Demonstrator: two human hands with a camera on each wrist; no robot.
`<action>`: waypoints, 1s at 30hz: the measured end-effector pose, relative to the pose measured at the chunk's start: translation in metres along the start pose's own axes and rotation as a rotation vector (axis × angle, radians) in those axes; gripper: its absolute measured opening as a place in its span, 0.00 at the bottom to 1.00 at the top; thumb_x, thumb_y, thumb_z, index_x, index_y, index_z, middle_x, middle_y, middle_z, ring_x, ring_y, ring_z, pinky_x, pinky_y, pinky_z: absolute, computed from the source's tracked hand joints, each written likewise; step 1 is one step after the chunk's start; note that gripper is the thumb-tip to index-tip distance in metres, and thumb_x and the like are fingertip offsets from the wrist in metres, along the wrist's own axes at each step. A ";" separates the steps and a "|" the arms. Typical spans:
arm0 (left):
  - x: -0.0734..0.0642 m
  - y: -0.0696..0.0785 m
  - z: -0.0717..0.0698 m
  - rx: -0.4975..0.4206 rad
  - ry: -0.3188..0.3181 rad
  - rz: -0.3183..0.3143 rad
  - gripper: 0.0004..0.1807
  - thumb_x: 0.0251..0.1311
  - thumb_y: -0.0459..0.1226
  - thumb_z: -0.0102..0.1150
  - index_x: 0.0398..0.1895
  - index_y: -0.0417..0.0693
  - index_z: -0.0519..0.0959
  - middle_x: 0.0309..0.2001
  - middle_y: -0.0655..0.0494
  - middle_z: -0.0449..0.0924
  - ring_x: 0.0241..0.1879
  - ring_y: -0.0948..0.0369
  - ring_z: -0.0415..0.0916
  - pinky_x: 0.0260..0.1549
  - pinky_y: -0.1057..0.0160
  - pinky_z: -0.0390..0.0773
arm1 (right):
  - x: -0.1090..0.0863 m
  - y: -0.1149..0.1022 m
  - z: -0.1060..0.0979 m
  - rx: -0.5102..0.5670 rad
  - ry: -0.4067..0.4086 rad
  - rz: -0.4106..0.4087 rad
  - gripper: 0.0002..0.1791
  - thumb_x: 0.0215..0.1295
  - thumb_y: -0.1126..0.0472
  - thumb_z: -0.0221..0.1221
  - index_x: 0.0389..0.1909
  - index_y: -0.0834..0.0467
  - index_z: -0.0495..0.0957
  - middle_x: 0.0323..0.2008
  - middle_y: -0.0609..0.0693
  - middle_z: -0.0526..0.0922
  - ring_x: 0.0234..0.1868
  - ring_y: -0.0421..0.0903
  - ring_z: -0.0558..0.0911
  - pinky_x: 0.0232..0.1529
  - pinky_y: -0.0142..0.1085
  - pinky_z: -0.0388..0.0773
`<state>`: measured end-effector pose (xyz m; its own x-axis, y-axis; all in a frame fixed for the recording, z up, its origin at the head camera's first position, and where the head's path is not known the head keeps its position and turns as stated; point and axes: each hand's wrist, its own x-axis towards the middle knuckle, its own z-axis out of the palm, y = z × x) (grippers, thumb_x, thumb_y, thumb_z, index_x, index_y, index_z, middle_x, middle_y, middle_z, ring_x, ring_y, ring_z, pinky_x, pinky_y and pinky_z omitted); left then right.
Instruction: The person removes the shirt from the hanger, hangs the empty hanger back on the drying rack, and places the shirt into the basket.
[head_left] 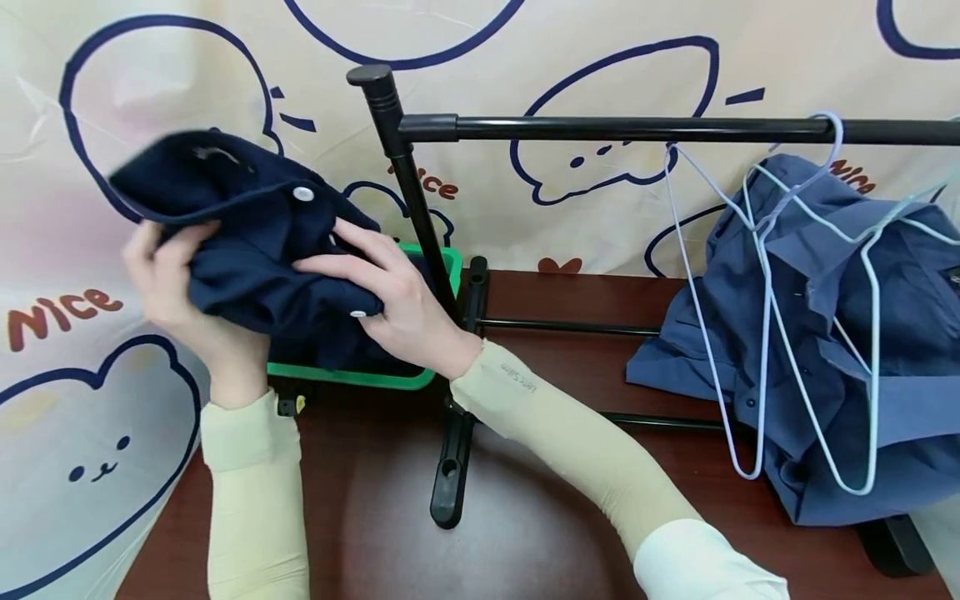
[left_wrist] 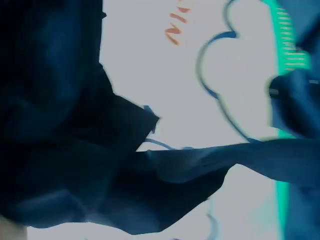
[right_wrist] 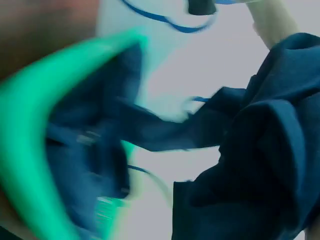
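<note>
A bunched navy shirt [head_left: 255, 242] with white buttons is held up at the left, partly above a green-rimmed basket [head_left: 352, 381]. My left hand [head_left: 183, 292] grips its left side, fingers curled at the fabric near an open fold. From the right, my right hand [head_left: 397, 292] holds the front beside the buttons, two fingers lying across the cloth and the thumb hidden. In the right wrist view, a strip of cloth [right_wrist: 165, 132] stretches from the raised shirt [right_wrist: 270, 155] to dark clothing [right_wrist: 90, 150] inside the basket. Dark fabric [left_wrist: 60, 110] fills the left side of the left wrist view.
A black clothes rack [head_left: 637, 129] stands right of the basket, its foot [head_left: 448, 479] on the brown table [head_left: 390, 517]. Light blue hangers [head_left: 765, 333] hang from its bar near a blue-grey shirt [head_left: 810, 467]. A cartoon-printed curtain [head_left: 480, 208] covers the back.
</note>
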<state>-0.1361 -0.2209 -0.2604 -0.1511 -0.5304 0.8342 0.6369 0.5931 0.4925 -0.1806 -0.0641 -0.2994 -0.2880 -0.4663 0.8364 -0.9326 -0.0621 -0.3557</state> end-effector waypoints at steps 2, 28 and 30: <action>-0.010 -0.018 -0.009 0.082 -0.116 -0.030 0.09 0.62 0.31 0.52 0.34 0.36 0.82 0.44 0.56 0.76 0.48 0.57 0.71 0.50 0.61 0.67 | -0.015 0.014 0.014 -0.006 -0.008 0.112 0.32 0.48 0.80 0.50 0.56 0.56 0.75 0.68 0.53 0.57 0.69 0.42 0.51 0.65 0.38 0.50; -0.021 -0.078 -0.074 0.531 -1.138 -0.405 0.45 0.56 0.36 0.56 0.74 0.70 0.46 0.73 0.49 0.37 0.69 0.42 0.28 0.57 0.32 0.37 | -0.094 0.006 0.030 -0.335 -0.391 0.625 0.47 0.60 0.31 0.48 0.72 0.35 0.32 0.73 0.48 0.30 0.71 0.57 0.34 0.63 0.57 0.47; -0.019 -0.068 -0.070 0.468 -1.139 -0.387 0.39 0.61 0.40 0.54 0.73 0.70 0.50 0.73 0.49 0.38 0.69 0.44 0.26 0.59 0.35 0.34 | -0.098 0.001 0.027 -0.349 -0.433 0.618 0.45 0.61 0.31 0.46 0.72 0.34 0.32 0.73 0.49 0.31 0.70 0.59 0.34 0.63 0.58 0.46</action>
<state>-0.1235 -0.2934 -0.3276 -0.9687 -0.0389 0.2451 0.1186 0.7950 0.5949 -0.1474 -0.0420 -0.3924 -0.7276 -0.6293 0.2731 -0.6684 0.5608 -0.4886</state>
